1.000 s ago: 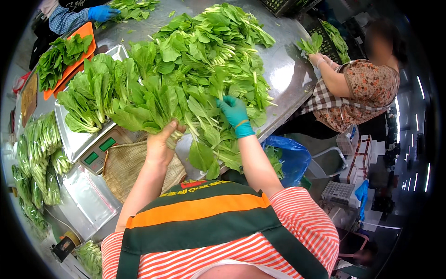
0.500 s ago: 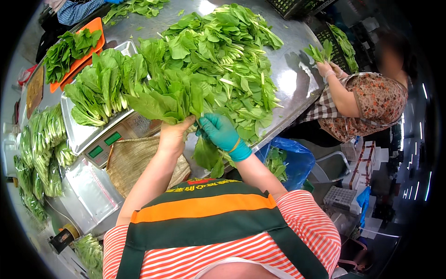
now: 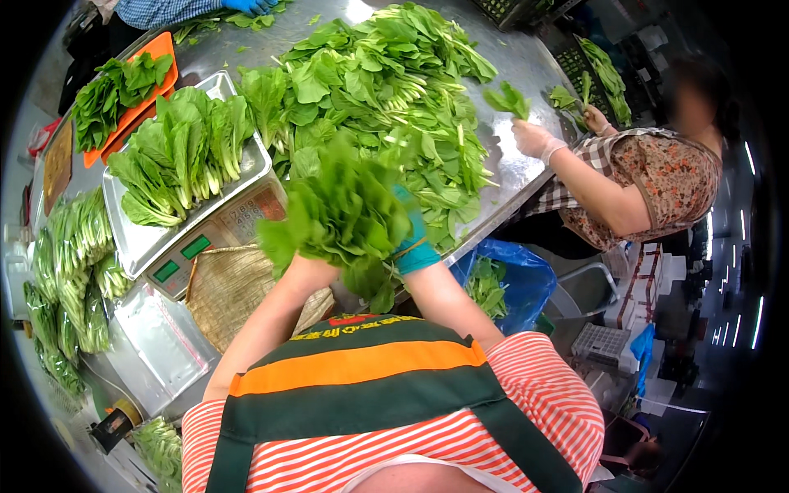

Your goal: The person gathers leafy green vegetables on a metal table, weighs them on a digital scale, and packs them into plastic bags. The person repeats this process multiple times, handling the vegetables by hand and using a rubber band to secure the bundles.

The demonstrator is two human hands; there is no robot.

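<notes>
Both hands clasp one blurred bunch of leafy greens (image 3: 341, 215), lifted clear above the near edge of the steel table (image 3: 526, 164). Only the wrist of the bare left hand (image 3: 306, 264) shows beneath the leaves, so whether its fingers are curled shut cannot be told. The right hand (image 3: 411, 238), in a teal glove, is wrapped round the stems at the right side of the bunch.

Dull, scuffed stainless steel makes up the table, with bright glare patches beyond the bunch. Behind the bunch lies one large loose heap of greens (image 3: 394, 90), flat crinkled leaves on pale stalks. Left of the bunch stands one weighing scale (image 3: 218, 238) with two small green displays, and on it sits a rectangular metal tray (image 3: 131, 242) piled with more greens. Just beyond the scale is one orange tray (image 3: 156, 90), also holding leaves. Below the scale, near the bunch, lies a woven tan mat (image 3: 226, 287), coarse and ribbed. Further left of the scale, bagged bundles of greens (image 3: 70, 271) hang in clear plastic.

Right of the bunch and under the table edge gapes a blue plastic bag (image 3: 522, 279) with leaves inside. Beyond it a second person in a patterned top holds a small sprig in a pale-gloved hand (image 3: 534, 140). At the far end of the table, a third person's blue-gloved hand (image 3: 246, 6) touches some leaves.
</notes>
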